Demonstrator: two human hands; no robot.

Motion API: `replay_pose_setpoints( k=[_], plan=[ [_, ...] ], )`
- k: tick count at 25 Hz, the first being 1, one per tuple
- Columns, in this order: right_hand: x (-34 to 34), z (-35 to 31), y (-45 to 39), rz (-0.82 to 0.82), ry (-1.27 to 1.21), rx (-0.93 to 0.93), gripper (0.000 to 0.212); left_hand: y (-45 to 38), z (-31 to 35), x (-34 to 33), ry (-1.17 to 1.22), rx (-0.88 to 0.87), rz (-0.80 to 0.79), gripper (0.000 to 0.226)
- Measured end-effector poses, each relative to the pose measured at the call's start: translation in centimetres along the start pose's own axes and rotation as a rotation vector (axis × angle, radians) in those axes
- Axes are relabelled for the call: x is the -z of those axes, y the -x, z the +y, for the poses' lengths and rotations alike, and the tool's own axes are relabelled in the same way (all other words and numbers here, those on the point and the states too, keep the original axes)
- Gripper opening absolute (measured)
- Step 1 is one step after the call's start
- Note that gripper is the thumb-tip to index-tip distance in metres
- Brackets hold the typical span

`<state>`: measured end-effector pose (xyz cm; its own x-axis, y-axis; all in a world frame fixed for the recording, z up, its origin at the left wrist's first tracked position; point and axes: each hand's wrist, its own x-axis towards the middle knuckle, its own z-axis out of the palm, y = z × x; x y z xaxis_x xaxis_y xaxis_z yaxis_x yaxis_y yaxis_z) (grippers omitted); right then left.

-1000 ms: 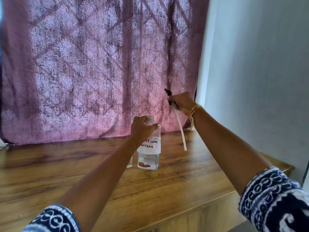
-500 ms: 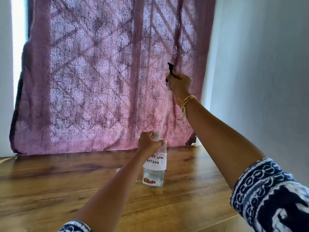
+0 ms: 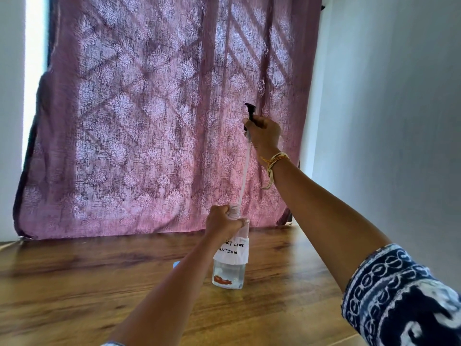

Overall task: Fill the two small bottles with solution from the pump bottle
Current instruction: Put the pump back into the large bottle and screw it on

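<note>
Fingers of the left hand [image 3: 222,222] curl round the neck of the pump bottle [image 3: 231,255], upright on the table [image 3: 74,283] at lower centre. Directly above, the right hand [image 3: 264,133] grips the pump head [image 3: 250,111]; its dip tube [image 3: 244,171] hangs near-vertical, tip apparently at the bottle's mouth. Small bottles aren't identifiable.

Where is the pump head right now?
In the head view, the pump head is held up by the right hand before the curtain, its tube reaching the bottle gripped by the left hand.
</note>
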<state>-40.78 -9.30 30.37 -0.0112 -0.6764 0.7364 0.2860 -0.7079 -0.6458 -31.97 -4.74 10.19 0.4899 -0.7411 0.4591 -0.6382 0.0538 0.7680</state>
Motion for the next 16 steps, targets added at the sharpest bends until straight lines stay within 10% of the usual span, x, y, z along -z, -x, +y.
replay_pose_setpoints(
  k=[16],
  plan=[
    [0.6, 2.9, 4.3, -0.141, 0.053, -0.074, 0.015, 0.9, 0.5, 1.0, -0.017, -0.024, -0.005, 0.068]
  ],
)
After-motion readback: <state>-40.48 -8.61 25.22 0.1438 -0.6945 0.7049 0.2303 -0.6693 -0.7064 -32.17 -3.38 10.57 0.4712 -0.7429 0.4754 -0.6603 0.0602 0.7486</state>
